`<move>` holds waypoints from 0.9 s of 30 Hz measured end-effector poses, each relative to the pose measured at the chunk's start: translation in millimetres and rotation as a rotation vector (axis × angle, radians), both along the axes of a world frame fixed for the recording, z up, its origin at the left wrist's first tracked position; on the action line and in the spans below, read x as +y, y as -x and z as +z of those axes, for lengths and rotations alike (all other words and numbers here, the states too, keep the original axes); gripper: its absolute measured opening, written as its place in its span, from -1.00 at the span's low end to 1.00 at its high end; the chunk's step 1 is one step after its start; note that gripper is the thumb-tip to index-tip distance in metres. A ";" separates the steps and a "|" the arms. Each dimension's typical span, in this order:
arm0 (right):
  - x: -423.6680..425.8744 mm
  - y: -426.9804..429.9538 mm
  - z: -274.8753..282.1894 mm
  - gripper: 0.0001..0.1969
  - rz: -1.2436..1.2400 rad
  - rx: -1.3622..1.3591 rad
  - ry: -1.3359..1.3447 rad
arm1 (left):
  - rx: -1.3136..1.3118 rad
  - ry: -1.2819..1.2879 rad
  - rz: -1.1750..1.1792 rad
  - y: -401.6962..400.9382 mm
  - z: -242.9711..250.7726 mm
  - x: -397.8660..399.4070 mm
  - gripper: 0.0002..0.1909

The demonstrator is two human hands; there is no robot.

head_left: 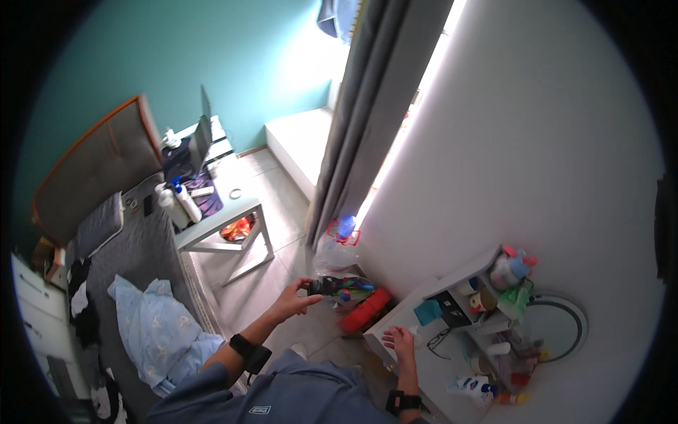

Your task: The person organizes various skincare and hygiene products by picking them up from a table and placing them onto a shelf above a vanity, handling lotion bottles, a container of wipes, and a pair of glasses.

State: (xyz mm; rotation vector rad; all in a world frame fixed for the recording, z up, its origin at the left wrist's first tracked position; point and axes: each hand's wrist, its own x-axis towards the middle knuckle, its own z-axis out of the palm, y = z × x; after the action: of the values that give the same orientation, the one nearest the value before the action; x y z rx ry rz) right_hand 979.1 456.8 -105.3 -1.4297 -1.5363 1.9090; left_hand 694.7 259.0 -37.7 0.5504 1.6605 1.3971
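Note:
In the middle of the view my left hand [295,301] holds a small black object [315,288] between thumb and fingers; its exact kind is unclear. Behind it on the floor stands a bag or box of colourful items [357,286], next to a red case [366,310]. My right hand [400,342], palm up with fingers slightly curled and nothing in it, is over the near edge of a white dressing table [408,318]. Right of that hand, a pair of dark-framed glasses [438,343] lies on the tabletop near a teal packet [428,312].
A shelf unit with bottles, a plush toy [511,269] and a round mirror [556,326] stands at right. At left are a bed with a light blue cloth [153,331] and a desk [235,209] with pump bottles and a monitor. A grey curtain [365,116] hangs behind.

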 end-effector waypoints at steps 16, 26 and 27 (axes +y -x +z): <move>-101.3 205.5 53.4 -0.72 0.830 0.168 0.330 | 0.232 -0.062 0.324 10.8 -38.2 -104.9 -0.31; -110.0 279.3 39.3 -0.71 1.055 0.064 0.419 | 0.180 -0.058 0.327 34.7 -23.5 -110.5 -0.29; -107.7 287.1 38.7 -0.71 1.078 0.054 0.435 | 0.177 -0.043 0.283 41.3 -19.1 -110.0 -0.30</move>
State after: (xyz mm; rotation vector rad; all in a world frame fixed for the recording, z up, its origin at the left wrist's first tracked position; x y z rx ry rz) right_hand 692.0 349.1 -66.6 -0.6214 -2.2042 2.9721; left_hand 653.4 149.1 -56.9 0.4880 1.9110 1.6293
